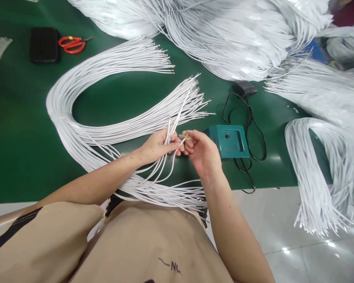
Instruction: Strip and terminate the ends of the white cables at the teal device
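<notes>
My left hand [162, 146] is closed around a few white cables [177, 114], whose ends stick up past the thumb. Close beside it, my right hand [203, 151] pinches at the tip of one cable, where thin yellowish wires show. The fingertips of both hands almost meet there. Under and around my left forearm lies a large bundle of white cables [60, 98], bent in a U, its cut ends fanning out to the right. More loose cables [165, 192] from it run along the table's front edge, against my apron.
A teal device [231, 141] with a recessed top sits right of my right hand, near a black adapter [244, 89] and cord. Red-handled scissors [73, 44] and a black box [44, 45] lie back left. Big cable heaps [230, 35] fill the back; another bundle [309, 177] overhangs the right edge.
</notes>
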The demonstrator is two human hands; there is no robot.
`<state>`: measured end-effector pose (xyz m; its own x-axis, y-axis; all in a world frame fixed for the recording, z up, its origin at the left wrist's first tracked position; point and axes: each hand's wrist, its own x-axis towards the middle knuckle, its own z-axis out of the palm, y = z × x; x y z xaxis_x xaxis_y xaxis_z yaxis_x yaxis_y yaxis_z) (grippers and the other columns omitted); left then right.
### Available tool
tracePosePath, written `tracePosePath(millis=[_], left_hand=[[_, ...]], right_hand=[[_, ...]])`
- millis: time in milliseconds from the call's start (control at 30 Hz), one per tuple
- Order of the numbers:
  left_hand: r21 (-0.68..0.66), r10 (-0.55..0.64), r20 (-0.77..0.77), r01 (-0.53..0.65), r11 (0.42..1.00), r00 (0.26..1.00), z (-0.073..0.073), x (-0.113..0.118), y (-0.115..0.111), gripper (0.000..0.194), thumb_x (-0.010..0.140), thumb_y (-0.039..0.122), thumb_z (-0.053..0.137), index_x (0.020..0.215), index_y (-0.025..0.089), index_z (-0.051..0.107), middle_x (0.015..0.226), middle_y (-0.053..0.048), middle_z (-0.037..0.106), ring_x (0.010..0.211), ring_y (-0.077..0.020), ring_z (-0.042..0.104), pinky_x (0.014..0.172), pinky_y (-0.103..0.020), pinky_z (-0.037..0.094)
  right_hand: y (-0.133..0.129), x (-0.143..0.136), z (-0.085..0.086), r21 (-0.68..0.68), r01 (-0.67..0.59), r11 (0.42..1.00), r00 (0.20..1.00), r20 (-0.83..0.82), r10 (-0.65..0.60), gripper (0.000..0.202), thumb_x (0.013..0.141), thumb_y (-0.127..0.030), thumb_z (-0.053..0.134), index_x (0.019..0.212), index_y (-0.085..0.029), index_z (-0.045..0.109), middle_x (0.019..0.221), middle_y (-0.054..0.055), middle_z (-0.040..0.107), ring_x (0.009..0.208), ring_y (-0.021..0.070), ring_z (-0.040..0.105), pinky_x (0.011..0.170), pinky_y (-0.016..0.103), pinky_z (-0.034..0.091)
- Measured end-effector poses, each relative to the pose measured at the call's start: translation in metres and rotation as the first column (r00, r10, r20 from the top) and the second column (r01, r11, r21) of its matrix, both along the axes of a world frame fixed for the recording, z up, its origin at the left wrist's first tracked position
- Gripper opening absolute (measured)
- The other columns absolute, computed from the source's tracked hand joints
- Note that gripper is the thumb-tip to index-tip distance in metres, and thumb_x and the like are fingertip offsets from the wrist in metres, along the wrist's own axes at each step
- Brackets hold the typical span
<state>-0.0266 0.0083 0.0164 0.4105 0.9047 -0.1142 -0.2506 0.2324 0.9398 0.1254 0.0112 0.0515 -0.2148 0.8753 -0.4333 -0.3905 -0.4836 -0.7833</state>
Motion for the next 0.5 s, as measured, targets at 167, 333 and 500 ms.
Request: tracePosePath(millis=[167,333,500], left_hand=[[0.055,-0.044,-0.004,0.044,0.998,0.999,-0.001,-0.002,0.0,0.034,0.08,0.031,0.069,0.076,0.018,0.038,0.072,-0.001,0.066,0.066,-0.013,0.064,0.065,-0.027,0.048],[0.046,-0.051,0.02,0.05,0.998,0.999,-0.001,-0.002,0.0,0.034,0.079,0.033,0.07,0.074,0.017,0.04,0.073,-0.003,0.068,0.066,-0.0132,0.065,0.065,-0.027,0.049],[0.019,-0.031,0.059,0.03,0.999,0.998,-0.001,0.0,-0.001,0.034,0.078,0.031,0.071,0.074,0.017,0.041,0.073,-0.002,0.067,0.068,-0.0132,0.066,0.067,-0.027,0.051]], right_hand=[[0.007,0.002,0.004,0.013,-0.174,0.985,0.98,0.102,0.172,0.031,0.075,-0.043,0.069,0.062,-0.018,0.059,0.051,-0.006,0.036,0.048,0.01,0.046,0.05,0.024,0.036],[0.003,0.007,0.001,-0.024,-0.21,0.977,0.978,0.004,0.21,0.035,0.074,-0.049,0.072,0.064,-0.018,0.057,0.056,-0.006,0.039,0.055,0.0103,0.048,0.06,0.025,0.043],[-0.002,0.011,-0.001,-0.078,-0.178,0.981,0.982,-0.082,0.172,0.034,0.07,-0.049,0.075,0.068,-0.019,0.059,0.061,-0.005,0.038,0.06,0.0107,0.046,0.066,0.027,0.046]])
